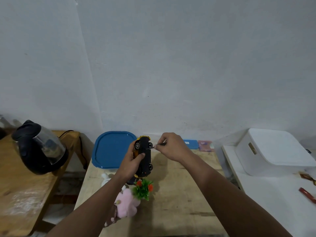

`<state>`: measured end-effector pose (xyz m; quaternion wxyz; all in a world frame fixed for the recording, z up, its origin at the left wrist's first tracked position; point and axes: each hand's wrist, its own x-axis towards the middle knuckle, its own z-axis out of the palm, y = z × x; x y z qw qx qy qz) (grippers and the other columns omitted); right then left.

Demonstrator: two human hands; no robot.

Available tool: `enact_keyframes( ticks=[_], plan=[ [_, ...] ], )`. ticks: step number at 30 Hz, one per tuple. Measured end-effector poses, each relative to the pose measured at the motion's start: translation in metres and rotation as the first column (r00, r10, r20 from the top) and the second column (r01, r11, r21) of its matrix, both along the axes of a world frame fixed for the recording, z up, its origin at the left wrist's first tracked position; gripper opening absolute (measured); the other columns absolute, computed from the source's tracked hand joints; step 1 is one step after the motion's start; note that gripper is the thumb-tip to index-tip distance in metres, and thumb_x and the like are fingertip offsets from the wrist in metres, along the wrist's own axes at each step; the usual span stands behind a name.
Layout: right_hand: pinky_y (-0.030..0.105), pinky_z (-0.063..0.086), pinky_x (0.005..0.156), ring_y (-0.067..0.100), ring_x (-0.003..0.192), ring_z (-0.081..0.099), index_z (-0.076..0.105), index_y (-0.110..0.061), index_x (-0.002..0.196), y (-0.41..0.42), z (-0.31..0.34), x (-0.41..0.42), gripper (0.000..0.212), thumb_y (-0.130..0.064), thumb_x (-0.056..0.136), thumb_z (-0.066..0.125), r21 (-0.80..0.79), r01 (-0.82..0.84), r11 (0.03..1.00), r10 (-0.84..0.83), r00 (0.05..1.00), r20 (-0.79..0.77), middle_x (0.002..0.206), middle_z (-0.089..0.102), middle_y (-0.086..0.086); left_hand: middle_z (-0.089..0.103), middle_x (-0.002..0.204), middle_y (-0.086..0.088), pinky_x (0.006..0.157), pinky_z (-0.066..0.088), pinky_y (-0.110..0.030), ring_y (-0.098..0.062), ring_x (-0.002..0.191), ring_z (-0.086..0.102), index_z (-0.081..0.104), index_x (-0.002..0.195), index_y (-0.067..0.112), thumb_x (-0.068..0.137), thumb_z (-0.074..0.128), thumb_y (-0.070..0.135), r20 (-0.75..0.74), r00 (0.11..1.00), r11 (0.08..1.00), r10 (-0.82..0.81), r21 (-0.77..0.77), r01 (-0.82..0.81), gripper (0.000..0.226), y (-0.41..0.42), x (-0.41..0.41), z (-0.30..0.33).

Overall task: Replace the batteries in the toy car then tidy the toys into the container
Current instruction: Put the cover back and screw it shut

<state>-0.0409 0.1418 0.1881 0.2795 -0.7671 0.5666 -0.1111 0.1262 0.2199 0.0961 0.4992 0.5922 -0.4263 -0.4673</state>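
My left hand (131,162) grips a yellow toy car (145,156) held up on end above the wooden table (179,194), its black underside and wheels turned toward me. My right hand (171,146) pinches a thin screwdriver (154,146) whose tip touches the car's underside near the upper wheels. A container with a blue lid (111,149) stands at the table's back left. Below the car lie a small plastic plant with red flowers (143,189), a pink plush toy (127,205) and a white toy (106,179), partly hidden by my left forearm.
A black electric kettle (37,147) stands on a wooden side table (20,194) to the left. A white lidded box (273,151) sits on a white surface to the right, with a red object (307,195) near its edge. A small blue box (190,143) and a pink pack (206,145) lie by the wall.
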Motion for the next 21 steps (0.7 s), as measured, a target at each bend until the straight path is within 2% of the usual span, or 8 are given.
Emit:
enact_keyframes(
  ticks=[3,5,7,11,13,15,18,21],
  plan=[
    [0.034,0.053,0.071,0.018,0.080,0.064,0.069,-0.021,0.085,-0.001,0.003,-0.002,0.030,-0.051,0.090,0.065,-0.061,-0.031,0.998,0.024,0.995,-0.101,0.083,0.069,-0.002,0.067,0.118,0.003,0.073,0.056,-0.016,0.000,0.094,0.069,0.047,0.141,0.029,0.103,0.052,0.002,0.004,1.000,1.000,-0.013,0.004,0.013,0.046,-0.001,-0.005,-0.003],
    [0.032,0.051,0.069,0.017,0.084,0.063,0.065,-0.024,0.095,-0.002,0.002,-0.008,0.022,-0.043,0.085,0.071,0.006,-0.054,0.999,0.054,0.997,-0.051,0.091,0.068,-0.004,0.067,0.120,0.003,0.073,0.057,-0.017,-0.004,0.099,0.069,0.047,0.141,0.030,0.104,0.052,0.002,-0.014,1.000,1.000,-0.003,0.013,0.003,0.047,-0.001,-0.009,-0.004],
    [0.032,0.050,0.072,0.018,0.087,0.062,0.062,-0.024,0.092,-0.003,0.000,-0.014,0.018,-0.036,0.084,0.073,0.008,-0.078,0.997,0.078,0.995,-0.059,0.093,0.066,-0.004,0.067,0.121,0.003,0.073,0.057,-0.018,-0.009,0.102,0.069,0.047,0.140,0.032,0.104,0.053,0.003,-0.032,0.999,1.000,0.008,0.025,-0.007,0.047,-0.003,-0.014,-0.006],
    [0.036,0.054,0.072,0.019,0.083,0.063,0.068,-0.018,0.084,-0.009,-0.004,-0.020,0.037,-0.054,0.090,0.062,-0.056,-0.055,0.997,0.049,0.993,-0.111,0.085,0.068,-0.001,0.068,0.119,0.003,0.073,0.058,-0.019,-0.011,0.101,0.070,0.047,0.140,0.034,0.104,0.053,0.005,-0.034,0.999,0.999,0.009,0.037,-0.008,0.046,-0.009,-0.021,-0.009],
    [0.031,0.047,0.066,0.016,0.086,0.062,0.067,-0.021,0.091,-0.014,-0.005,-0.027,0.033,-0.053,0.085,0.070,-0.003,-0.049,0.999,0.048,0.998,-0.041,0.092,0.066,-0.005,0.069,0.120,0.002,0.076,0.058,-0.022,-0.011,0.103,0.071,0.049,0.139,0.037,0.104,0.054,0.007,-0.033,0.999,0.999,0.009,0.038,-0.008,0.046,-0.014,-0.027,-0.011],
    [0.029,0.044,0.066,0.016,0.089,0.062,0.066,-0.019,0.092,-0.020,-0.006,-0.034,0.028,-0.045,0.084,0.075,0.008,-0.075,0.997,0.075,0.996,-0.058,0.093,0.065,-0.005,0.070,0.120,0.001,0.081,0.057,-0.025,-0.015,0.105,0.071,0.051,0.132,0.043,0.104,0.054,0.007,-0.035,0.999,0.999,0.010,0.046,-0.009,0.045,-0.020,-0.033,-0.012],
    [0.033,0.050,0.069,0.019,0.079,0.065,0.068,-0.015,0.080,-0.033,-0.011,-0.045,0.036,-0.049,0.090,0.067,0.016,-0.085,0.996,0.086,0.991,-0.104,0.076,0.067,-0.001,0.071,0.119,0.000,0.089,0.058,-0.036,-0.018,0.107,0.070,0.054,0.126,0.047,0.104,0.055,0.009,-0.042,0.999,0.998,0.030,0.056,-0.027,0.044,-0.029,-0.044,-0.014],
    [0.030,0.050,0.064,0.014,0.064,0.066,0.069,-0.013,0.080,-0.047,-0.019,-0.062,0.041,-0.052,0.092,0.064,0.110,-0.072,0.991,0.076,0.997,-0.034,0.067,0.069,0.002,0.070,0.121,0.003,0.091,0.058,-0.038,-0.012,0.107,0.070,0.054,0.131,0.046,0.105,0.055,0.012,-0.052,0.998,0.997,0.043,0.066,-0.039,0.044,-0.038,-0.055,-0.017]
  ],
)
